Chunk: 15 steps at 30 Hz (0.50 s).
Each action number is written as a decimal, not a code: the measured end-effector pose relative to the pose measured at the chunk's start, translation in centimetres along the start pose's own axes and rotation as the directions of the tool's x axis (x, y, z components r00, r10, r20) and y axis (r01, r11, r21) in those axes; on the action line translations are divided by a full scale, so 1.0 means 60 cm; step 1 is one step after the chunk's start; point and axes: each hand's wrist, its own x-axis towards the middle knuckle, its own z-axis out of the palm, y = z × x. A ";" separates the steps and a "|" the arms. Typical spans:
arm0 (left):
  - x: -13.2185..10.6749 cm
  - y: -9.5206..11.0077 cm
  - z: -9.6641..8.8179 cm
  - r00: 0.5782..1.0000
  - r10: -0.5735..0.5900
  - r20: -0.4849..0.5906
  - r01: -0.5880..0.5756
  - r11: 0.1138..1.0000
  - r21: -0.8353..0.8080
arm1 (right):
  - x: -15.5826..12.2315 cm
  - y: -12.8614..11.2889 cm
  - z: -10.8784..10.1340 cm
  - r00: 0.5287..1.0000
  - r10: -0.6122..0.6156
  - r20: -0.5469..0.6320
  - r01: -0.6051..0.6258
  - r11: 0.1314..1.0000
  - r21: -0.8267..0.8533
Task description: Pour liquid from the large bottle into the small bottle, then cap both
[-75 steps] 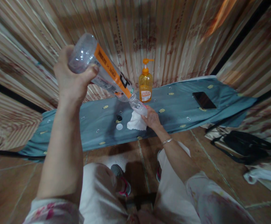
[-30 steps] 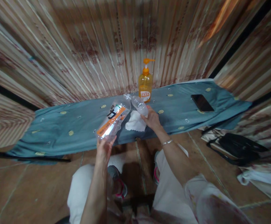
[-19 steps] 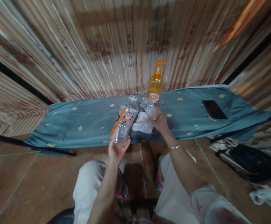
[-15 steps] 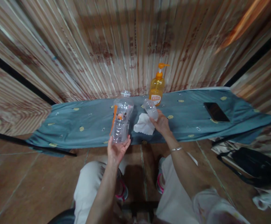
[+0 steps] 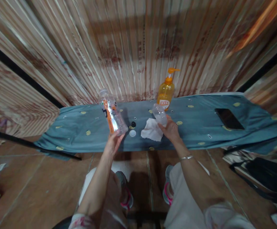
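Observation:
A large clear plastic bottle (image 5: 112, 114) with an orange label leans to the left, its neck uncapped. My left hand (image 5: 114, 141) is closed round its base. My right hand (image 5: 171, 129) grips a small clear plastic bottle (image 5: 159, 114), tilted with its far end up and left. Beneath and left of that hand lies a crumpled white tissue (image 5: 152, 129). Between the two hands a small black cap (image 5: 133, 124) and a white round disc (image 5: 132, 133) rest on the cloth.
An orange pump bottle (image 5: 165, 93) with yellow liquid stands behind the small bottle. A black phone (image 5: 229, 119) lies at the right on the blue patterned cloth (image 5: 76, 136). Striped curtain (image 5: 129, 47) hangs behind. A black bag (image 5: 267, 175) sits low at the right.
My left hand has shifted the large bottle left and tipped and turned it. The black cap and white disc now show on the cloth. My right hand still holds the small bottle.

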 end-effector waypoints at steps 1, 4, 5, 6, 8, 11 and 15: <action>0.008 0.002 -0.001 1.000 0.012 -0.003 -0.012 0.999 0.046 | 0.000 0.001 0.000 1.000 -0.004 -0.003 0.004 1.000 0.000; 0.031 0.003 -0.006 0.997 0.082 -0.013 -0.078 0.978 0.191 | -0.001 0.000 -0.002 1.000 0.007 -0.003 -0.007 1.000 0.001; 0.037 0.002 -0.008 0.994 0.106 -0.020 -0.099 0.969 0.227 | 0.000 -0.002 -0.003 1.000 0.021 -0.001 -0.021 1.000 0.007; 0.044 0.000 -0.010 0.991 0.132 -0.032 -0.119 0.957 0.263 | 0.000 -0.004 -0.004 0.999 0.039 0.001 -0.039 0.999 0.014; 0.055 -0.006 -0.015 0.983 0.177 -0.058 -0.148 0.933 0.329 | 0.002 -0.009 -0.005 0.997 0.080 0.003 -0.080 0.996 0.035; 0.068 -0.015 -0.023 0.961 0.266 -0.077 -0.192 0.840 0.507 | 0.006 -0.018 0.000 0.993 0.118 0.008 -0.118 0.990 0.072; 0.079 -0.026 -0.037 0.931 0.360 -0.067 -0.220 0.697 0.682 | 0.009 -0.026 0.013 0.992 0.126 0.015 -0.127 0.986 0.109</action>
